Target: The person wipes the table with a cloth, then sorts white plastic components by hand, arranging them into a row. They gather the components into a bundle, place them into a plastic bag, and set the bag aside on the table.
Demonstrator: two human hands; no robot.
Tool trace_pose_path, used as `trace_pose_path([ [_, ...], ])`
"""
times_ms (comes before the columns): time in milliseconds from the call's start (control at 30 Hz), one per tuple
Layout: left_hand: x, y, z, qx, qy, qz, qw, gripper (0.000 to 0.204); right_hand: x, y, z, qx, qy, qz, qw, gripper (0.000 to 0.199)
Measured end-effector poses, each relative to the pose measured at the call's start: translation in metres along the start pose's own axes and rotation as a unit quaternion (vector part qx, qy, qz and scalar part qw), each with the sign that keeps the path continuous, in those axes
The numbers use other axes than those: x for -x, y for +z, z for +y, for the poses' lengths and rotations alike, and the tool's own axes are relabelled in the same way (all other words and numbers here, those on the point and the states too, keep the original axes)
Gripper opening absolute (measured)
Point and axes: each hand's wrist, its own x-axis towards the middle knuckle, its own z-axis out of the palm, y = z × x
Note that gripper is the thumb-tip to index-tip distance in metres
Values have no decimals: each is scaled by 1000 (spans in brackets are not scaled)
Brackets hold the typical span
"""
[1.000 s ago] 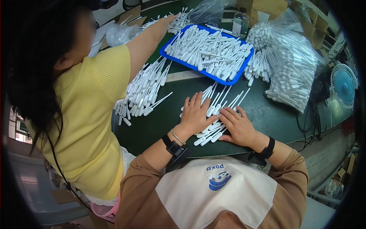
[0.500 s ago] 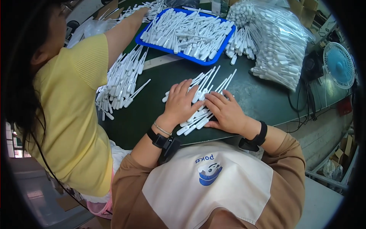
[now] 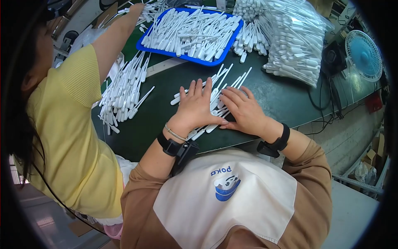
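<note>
Now both hands flat, left hand (image 3: pixel 198 108) and right hand (image 3: pixel 244 111) fingers spread open, pressing thin white plastic pipettes (image 3: pixel 227 79) against dark green tabletop (image 3: pixel 282 95), tips fanning beyond fingertips.

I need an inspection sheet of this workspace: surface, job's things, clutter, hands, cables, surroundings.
Surface: dark green table.
Job's things: white pipettes in a row under both hands.
Clutter: blue tray of pipettes; clear bag of them; loose pile at left.
Hands: left hand and right hand flat on the pipettes, both empty.
Cables: black cables over the right table edge.
Surroundings: fan; co-worker in yellow reaching to the far side.
</note>
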Motion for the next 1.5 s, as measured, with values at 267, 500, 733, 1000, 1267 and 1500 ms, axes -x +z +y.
trace_pose_path([
  [267,4,36,-11,-15,74,134,988,113,5,-7,15,-3,-1,3,1000,75],
  [500,1,38,-10,-17,99,137,985,100,7,-3,24,2,-5,-8,1000,75],
  [733,-7,42,-14,4,115,160,980,98,11,-18,41,-30,3,1,1000,78],
  [1000,9,25,-13,-11,116,147,982,106,29,-30,71,84,49,-49,994,81],
  [1267,11,31,-22,-12,92,148,985,108,52,-29,46,80,89,-11,993,76],
  [1500,7,34,-24,14,97,177,979,104,42,-15,14,-2,125,74,989,71],
])
